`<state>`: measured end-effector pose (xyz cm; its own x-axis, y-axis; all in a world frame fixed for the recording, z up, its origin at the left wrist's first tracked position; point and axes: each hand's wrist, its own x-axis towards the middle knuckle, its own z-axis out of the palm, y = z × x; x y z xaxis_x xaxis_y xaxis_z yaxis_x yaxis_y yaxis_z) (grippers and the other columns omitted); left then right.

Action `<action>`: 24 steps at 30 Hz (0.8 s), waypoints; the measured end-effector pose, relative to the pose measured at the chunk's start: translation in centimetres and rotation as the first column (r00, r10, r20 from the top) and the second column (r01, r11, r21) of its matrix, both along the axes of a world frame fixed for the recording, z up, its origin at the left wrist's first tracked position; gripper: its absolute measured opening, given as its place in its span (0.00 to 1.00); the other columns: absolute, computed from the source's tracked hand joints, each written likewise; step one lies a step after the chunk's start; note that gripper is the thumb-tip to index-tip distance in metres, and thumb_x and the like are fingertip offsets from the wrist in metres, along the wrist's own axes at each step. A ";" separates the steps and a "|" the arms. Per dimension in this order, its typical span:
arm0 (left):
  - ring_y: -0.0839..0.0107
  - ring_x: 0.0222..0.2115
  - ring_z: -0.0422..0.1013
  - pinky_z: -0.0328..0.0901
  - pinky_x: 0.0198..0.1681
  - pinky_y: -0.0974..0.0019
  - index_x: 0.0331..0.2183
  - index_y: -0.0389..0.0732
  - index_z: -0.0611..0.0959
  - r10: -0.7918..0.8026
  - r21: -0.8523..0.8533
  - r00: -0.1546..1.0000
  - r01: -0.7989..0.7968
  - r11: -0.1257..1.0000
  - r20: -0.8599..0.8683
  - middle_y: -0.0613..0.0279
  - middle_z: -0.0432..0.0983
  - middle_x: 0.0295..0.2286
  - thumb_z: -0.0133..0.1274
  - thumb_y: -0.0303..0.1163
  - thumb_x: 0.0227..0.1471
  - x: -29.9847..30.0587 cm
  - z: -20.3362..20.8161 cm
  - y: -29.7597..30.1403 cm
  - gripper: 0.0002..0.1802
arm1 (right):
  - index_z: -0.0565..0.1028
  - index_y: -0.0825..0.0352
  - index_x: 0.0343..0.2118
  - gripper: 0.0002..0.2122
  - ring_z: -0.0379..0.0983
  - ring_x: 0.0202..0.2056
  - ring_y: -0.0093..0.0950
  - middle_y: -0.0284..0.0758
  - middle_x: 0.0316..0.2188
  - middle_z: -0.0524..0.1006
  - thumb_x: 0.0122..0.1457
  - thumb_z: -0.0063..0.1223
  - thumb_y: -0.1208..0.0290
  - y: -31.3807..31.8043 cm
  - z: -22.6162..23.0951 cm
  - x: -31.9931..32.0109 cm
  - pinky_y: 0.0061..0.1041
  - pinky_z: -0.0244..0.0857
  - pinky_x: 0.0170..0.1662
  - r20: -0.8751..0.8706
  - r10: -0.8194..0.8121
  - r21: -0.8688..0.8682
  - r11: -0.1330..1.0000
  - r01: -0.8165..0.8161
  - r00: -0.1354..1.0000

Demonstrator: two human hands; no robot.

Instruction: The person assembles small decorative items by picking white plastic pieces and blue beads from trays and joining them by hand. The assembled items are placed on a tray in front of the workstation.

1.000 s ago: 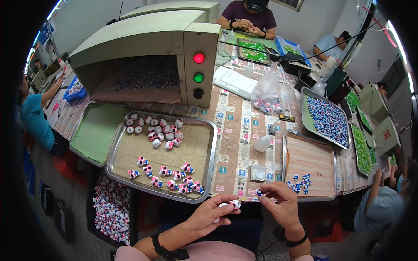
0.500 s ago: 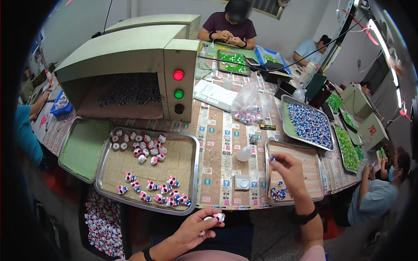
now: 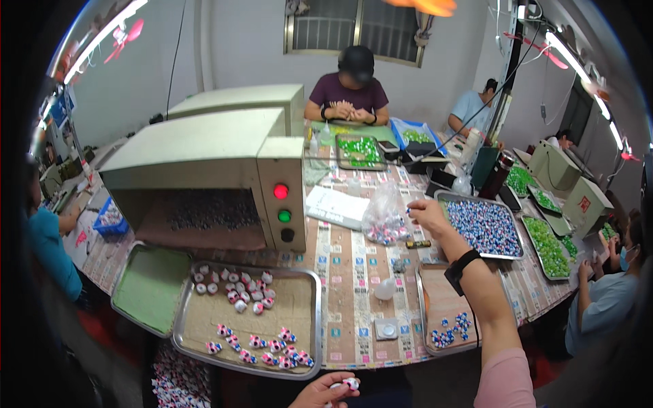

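My left hand [image 3: 318,393] is at the lower edge, its fingers closed on a small white-and-pink figure head [image 3: 351,383]; a second white piece shows lower in the hand. My right arm reaches forward over the table, and my right hand [image 3: 431,216] pinches a tiny blue piece [image 3: 409,212] beside a clear plastic bag [image 3: 385,219]. Close to that hand is a metal tray [image 3: 515,256] full of small blue-and-white pieces. Beneath the right forearm, a wood-coloured tray [image 3: 445,289] bears several blue-and-white pieces.
Left, a metal-rimmed tray [image 3: 235,326] carries white heads and assembled figures; a green-lined tray [image 3: 149,289] adjoins it. Behind stands a beige machine [image 3: 197,146] with lit red and green lamps. A white squeeze bottle [image 3: 385,289] is mid-table. Co-workers sit around the tables.
My right hand has moved forward from above the wood-coloured tray to beside the plastic bag, still pinching the blue piece. The view has tilted up; my left hand still holds the head.
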<state>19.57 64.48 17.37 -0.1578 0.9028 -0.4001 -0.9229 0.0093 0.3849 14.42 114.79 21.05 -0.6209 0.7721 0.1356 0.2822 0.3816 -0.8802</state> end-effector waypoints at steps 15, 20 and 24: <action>0.78 0.36 0.75 0.64 0.24 0.81 0.45 0.44 0.77 -0.004 -0.008 1.000 0.004 1.000 0.002 0.68 0.78 0.38 0.54 0.28 0.57 -1.3 -0.8 -0.1 0.13 | 0.84 0.60 0.28 0.08 0.79 0.35 0.41 0.43 0.30 0.81 0.48 0.54 0.77 2.7 -5.5 -4.4 0.35 0.72 0.39 0.225 -0.320 0.573 0.807 0.141 0.920; 0.78 0.36 0.75 0.64 0.25 0.81 0.46 0.44 0.77 -0.017 -0.008 1.000 0.016 1.000 -0.012 0.68 0.78 0.38 0.54 0.28 0.58 -1.5 -0.7 0.3 0.14 | 0.82 0.66 0.26 0.05 0.79 0.30 0.38 0.44 0.25 0.80 0.49 0.56 0.74 3.7 -5.2 -3.1 0.33 0.71 0.37 0.150 -0.252 0.509 0.849 0.144 0.956; 0.78 0.36 0.75 0.63 0.25 0.80 0.48 0.43 0.76 -0.008 -0.015 1.000 0.007 1.000 -0.015 0.67 0.77 0.39 0.53 0.28 0.58 -1.8 -1.2 -0.2 0.15 | 0.82 0.67 0.32 0.07 0.78 0.27 0.28 0.39 0.25 0.81 0.54 0.53 0.73 2.6 -2.8 -1.6 0.27 0.70 0.31 0.038 -0.146 0.051 0.988 0.144 0.988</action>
